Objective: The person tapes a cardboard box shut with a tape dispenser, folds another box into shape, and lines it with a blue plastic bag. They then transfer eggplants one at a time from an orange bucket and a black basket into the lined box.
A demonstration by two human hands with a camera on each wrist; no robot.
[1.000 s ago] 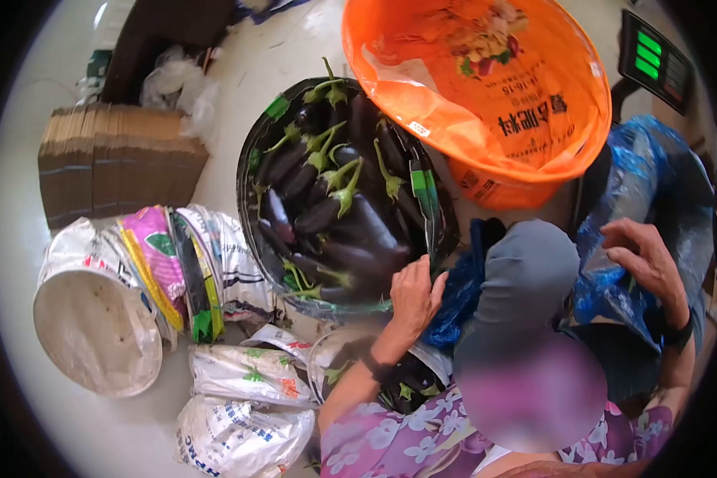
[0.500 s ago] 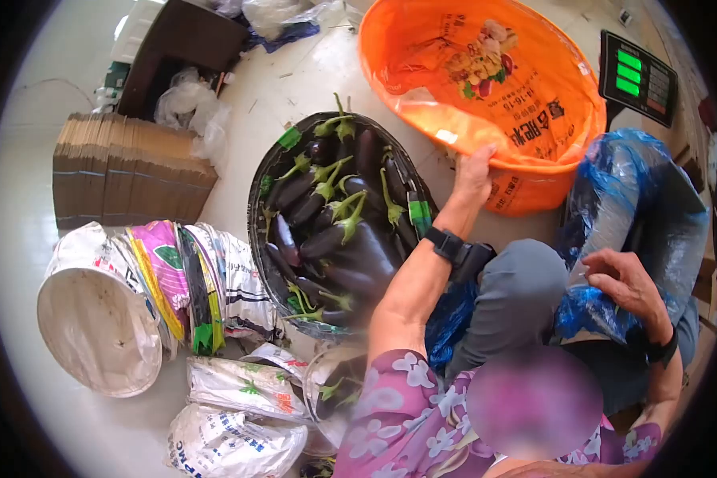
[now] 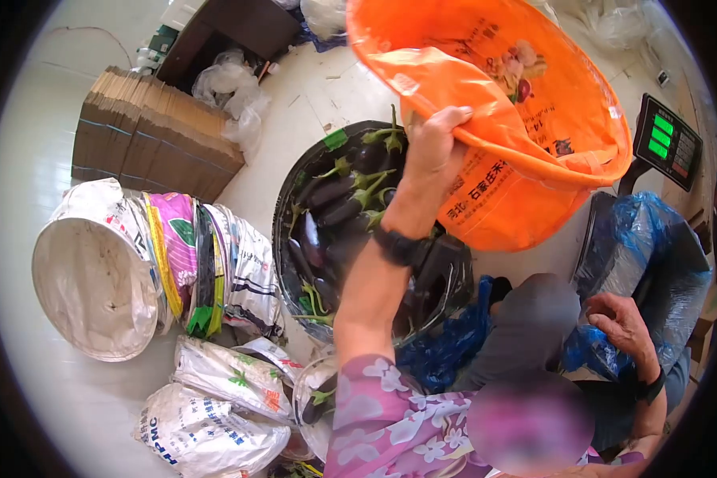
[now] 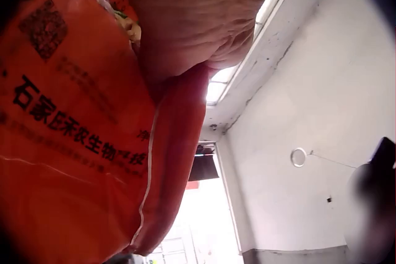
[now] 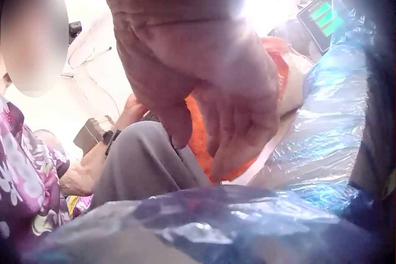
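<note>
My left hand [image 3: 434, 151] grips the rim of a large orange fertilizer sack [image 3: 510, 207], which stands wide at the mouth with its near side folded inward. In the left wrist view the sack [image 4: 68, 183], with black printed characters, hangs beneath the hand [image 4: 192, 35]. Under my left forearm is a round black-rimmed container [image 3: 283, 207] full of dark eggplants [image 3: 334, 191] with green stems. My right hand [image 3: 623, 323] hangs loosely curled beside blue plastic film [image 3: 645, 255]; the right wrist view shows this hand [image 5: 210, 90] above the film with nothing in its fingers.
A scale display [image 3: 669, 139] with green digits stands at the right. Bundled cardboard [image 3: 159, 135] is at the back left. White sacks [image 3: 215, 430] and a round-mouthed sack [image 3: 95, 279] lie at the left. A knee [image 3: 526, 327] is between the hands.
My left hand has gone from the eggplant container's edge to the orange sack, taken its rim and pulled it over beside the eggplants. The right hand has stayed near the blue film.
</note>
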